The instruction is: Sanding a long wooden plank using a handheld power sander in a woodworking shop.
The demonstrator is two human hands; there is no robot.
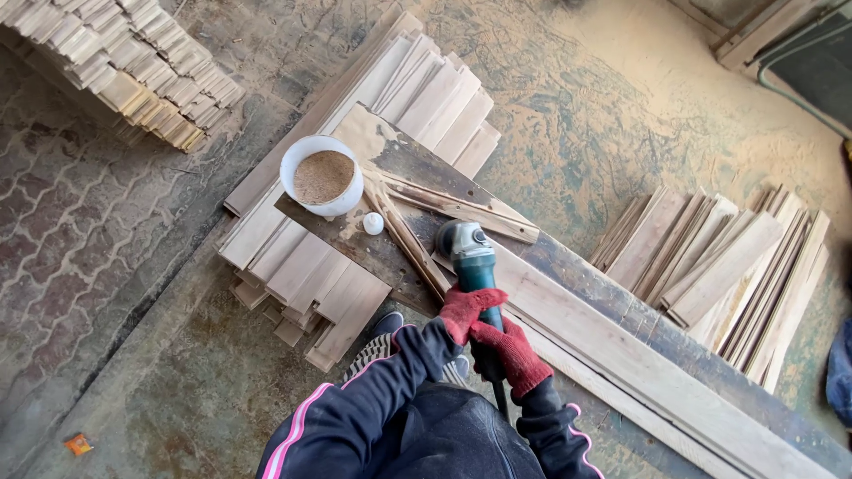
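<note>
Both my hands wear red gloves and grip a teal angle grinder (469, 250). My left hand (465, 310) holds the grinder's body just behind the head. My right hand (512, 355) wraps the rear handle, where a black cord leaves it. The grinder's head rests on a pale wooden plank (621, 350) that lies along a dark, worn board (390, 160) used as a bench. Thin wood strips (417, 239) form a stop just left of the grinder head.
A white bowl of sawdust (321, 176) and a small white cap (374, 223) sit on the dark board. Stacks of short planks lie under the bench (306, 275), at the right (719, 266) and top left (133, 62). My shoe (387, 324) stands below on the dusty floor.
</note>
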